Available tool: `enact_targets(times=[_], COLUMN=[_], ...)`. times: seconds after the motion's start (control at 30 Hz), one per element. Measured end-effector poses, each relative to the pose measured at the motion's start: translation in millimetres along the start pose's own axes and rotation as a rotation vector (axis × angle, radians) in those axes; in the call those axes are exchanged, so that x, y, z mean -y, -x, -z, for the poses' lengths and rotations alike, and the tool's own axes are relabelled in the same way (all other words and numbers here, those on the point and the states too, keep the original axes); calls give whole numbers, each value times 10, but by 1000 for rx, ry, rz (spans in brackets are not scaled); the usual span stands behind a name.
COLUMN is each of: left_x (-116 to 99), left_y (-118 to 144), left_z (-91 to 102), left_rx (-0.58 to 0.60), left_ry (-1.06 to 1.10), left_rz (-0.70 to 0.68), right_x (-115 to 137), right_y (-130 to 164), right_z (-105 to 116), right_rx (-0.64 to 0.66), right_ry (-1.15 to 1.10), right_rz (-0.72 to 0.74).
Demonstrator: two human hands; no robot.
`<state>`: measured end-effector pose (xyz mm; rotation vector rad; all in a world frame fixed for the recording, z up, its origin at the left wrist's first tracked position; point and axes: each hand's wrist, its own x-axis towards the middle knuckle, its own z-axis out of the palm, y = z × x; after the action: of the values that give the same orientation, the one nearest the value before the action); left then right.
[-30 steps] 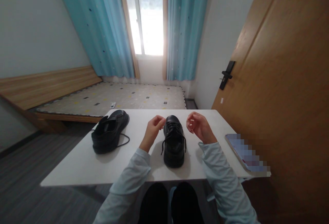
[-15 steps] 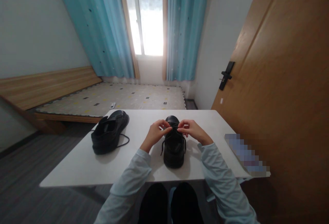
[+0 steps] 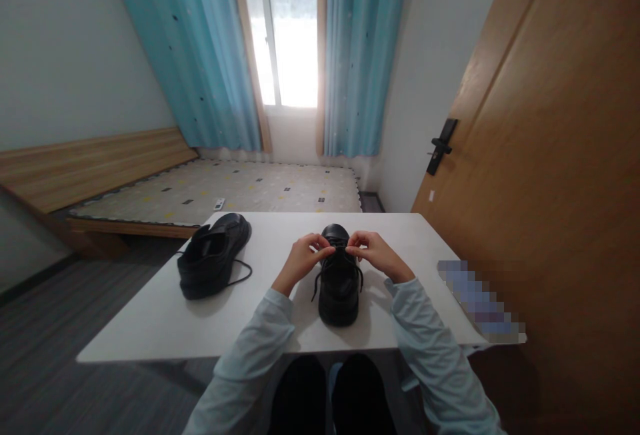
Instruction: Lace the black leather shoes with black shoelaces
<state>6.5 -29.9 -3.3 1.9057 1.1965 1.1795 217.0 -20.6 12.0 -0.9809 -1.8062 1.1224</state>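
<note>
A black lace-up shoe point(image 3: 339, 282) stands upright on the white table point(image 3: 165, 318), directly in front of the person, toe pointing away toward the window point(image 3: 285, 28). Both hands sit over its laced section. The left hand point(image 3: 301, 260) has thumb and forefinger pressed together in a pinch on the laces point(image 3: 317, 283) at the left side of the tongue; the right hand point(image 3: 374, 253) mirrors it on the right side, fingertips likewise closed on lace (the exact strand under each pinch is too small to make out). The two hands are near each other, apart by a narrow gap above the shoe. A loose lace end trails down the shoe's left flank onto the table.

A second black shoe point(image 3: 213, 255) lies well apart to the left on the same table, its lace looped loose beside it. A blurred flat object point(image 3: 480, 302) rests at the table's right edge. Behind are a bed point(image 3: 225, 188), blue curtains point(image 3: 200, 55) and a wooden door point(image 3: 550, 155).
</note>
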Motion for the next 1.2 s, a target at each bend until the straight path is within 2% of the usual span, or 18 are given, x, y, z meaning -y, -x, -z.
enact_targets(times=[0.3,0.77,1.0,1.2], left_x=[-61,-47,-40,-65], left_y=[6,8,19,21], left_z=[-6,-19,-18,-26], left_rx=[-22,-41,-67,-72], left_ry=[65,61,71,55], left_rz=[-25,-35,-30,-42], right_x=[31,78,75,82], right_y=[-8,41,38,24], right_z=[-18,-10,-16,-36], right_rx=[-58,-5,-66,-97], right_ry=[-64,-240,-330,-322], right_rz=[28,22,74,112])
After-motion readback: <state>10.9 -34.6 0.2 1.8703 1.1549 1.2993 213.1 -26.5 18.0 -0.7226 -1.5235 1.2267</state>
